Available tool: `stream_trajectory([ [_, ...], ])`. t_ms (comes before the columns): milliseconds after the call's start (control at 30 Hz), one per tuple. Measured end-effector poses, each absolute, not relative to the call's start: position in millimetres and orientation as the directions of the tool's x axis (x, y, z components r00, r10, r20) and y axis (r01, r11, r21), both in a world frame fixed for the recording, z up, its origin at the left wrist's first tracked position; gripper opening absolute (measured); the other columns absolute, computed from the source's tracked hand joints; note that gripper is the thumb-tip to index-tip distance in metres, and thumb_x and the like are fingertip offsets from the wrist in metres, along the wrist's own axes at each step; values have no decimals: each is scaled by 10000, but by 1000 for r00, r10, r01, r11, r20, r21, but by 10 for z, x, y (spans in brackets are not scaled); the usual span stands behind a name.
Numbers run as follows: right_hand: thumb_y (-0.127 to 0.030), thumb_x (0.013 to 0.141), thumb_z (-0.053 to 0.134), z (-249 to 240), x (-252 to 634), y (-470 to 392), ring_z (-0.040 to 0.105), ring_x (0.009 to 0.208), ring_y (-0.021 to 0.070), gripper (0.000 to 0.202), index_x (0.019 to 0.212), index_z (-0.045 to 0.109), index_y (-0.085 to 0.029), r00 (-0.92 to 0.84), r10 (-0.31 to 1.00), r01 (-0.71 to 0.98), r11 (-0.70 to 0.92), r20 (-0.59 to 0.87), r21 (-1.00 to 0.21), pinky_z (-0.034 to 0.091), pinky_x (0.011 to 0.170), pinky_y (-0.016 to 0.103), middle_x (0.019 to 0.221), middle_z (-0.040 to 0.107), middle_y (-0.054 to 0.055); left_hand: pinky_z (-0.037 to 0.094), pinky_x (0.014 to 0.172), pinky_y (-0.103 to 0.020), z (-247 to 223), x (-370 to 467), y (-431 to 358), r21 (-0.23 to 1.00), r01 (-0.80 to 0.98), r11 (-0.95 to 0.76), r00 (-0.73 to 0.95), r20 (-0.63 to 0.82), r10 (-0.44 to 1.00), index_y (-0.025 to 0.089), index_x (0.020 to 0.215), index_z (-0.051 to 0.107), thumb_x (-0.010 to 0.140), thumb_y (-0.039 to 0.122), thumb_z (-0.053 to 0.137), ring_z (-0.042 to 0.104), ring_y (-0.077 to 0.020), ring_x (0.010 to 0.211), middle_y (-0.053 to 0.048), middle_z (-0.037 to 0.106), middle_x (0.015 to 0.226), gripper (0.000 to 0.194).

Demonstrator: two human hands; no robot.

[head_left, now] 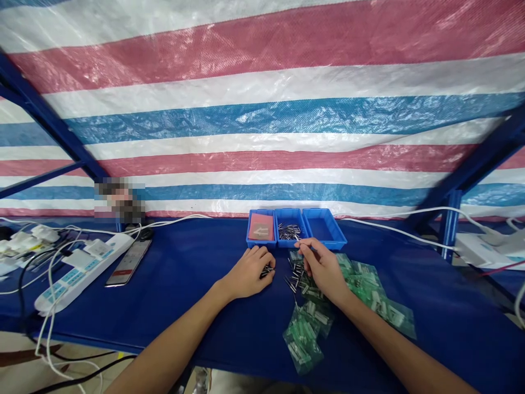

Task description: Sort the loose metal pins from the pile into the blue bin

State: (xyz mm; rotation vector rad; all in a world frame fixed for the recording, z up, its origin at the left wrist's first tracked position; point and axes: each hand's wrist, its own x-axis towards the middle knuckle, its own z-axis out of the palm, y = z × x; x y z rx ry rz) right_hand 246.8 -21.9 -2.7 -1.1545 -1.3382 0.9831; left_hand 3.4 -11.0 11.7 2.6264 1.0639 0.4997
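Thin dark sticks [267,271] are in the left hand [249,274], which lies palm down on the blue table [172,306]; its fingers curl round the sticks, and only some ends poke out by the thumb, so how many it holds is hard to tell. The right hand [324,268] is bent at the wrist, with its thumb and first finger pinched close together by the front edge of the middle blue tray [303,241]; the pinch is narrow, but its tips are too small and blurry to tell what they hold. More sticks lie in that tray, and a loose heap sits on the table under the right hand, which hides part of it; green see-through bags [303,336] lie round the heap, some tucked behind the right arm. A pink card [258,221] is in the left blue tray [249,241]; the right blue tray [326,227] touches the middle one. Far to the left are a phone [128,264] and a white power strip [69,290]; a small patch behind them is blurred into squares; both arms are cut off at the bottom.
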Motion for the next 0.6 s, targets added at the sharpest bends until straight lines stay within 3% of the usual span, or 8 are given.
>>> stream_trajectory([
  [600,-628,1000,622,-3,2464,-218,516,503,121,429,1077,716,-217,22,980,96,194,197,-976,427,428,268,898,638,36,437,921,-367,76,12,-64,391,593,-703,678,228,699,240,1114,630,1101,382,569,580,-232,1038,-50,646,1137,155],
])
